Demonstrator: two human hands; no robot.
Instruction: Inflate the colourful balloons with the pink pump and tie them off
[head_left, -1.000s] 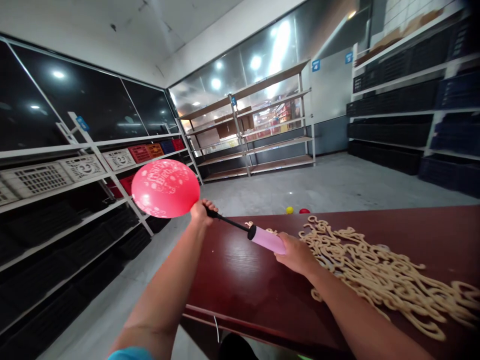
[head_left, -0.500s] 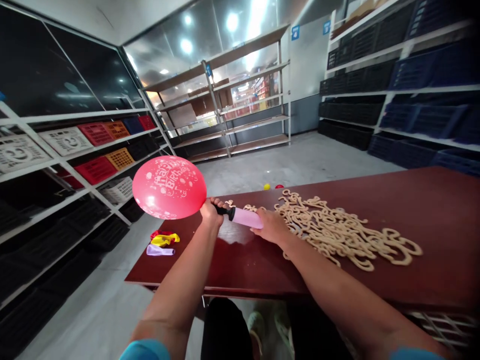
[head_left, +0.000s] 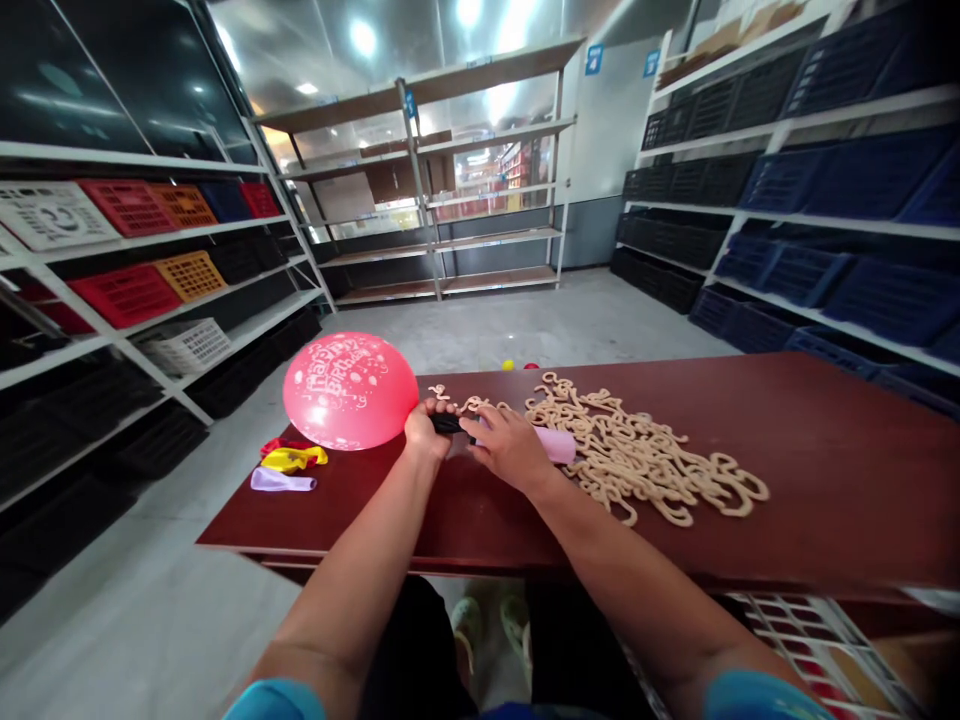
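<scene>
An inflated red balloon [head_left: 349,390] with white "Happy Birthday" print lies sideways to the left of my hands, above the table's far edge. My left hand [head_left: 426,430] is closed around the balloon's neck and the black end of a hand balloon pump [head_left: 556,445]. Over the pump's near part, my right hand [head_left: 511,446] is closed, its fingers covering where black meets pink. The pink barrel sticks out to the right of that hand. The balloon's mouth and the pump nozzle are hidden by my left fingers.
On the dark red table [head_left: 817,440], a heap of beige curled cords [head_left: 637,445] spreads right of my hands. Yellow [head_left: 294,459], red and lilac [head_left: 281,481] uninflated balloons lie at the left. Shelves with crates [head_left: 124,295] line both sides; a bare-shelved rack [head_left: 495,240] stands behind.
My right hand has moved left along the pump toward my left hand, exposing the pink barrel on its right side. The balloon sits slightly lower, and the view has shifted.
</scene>
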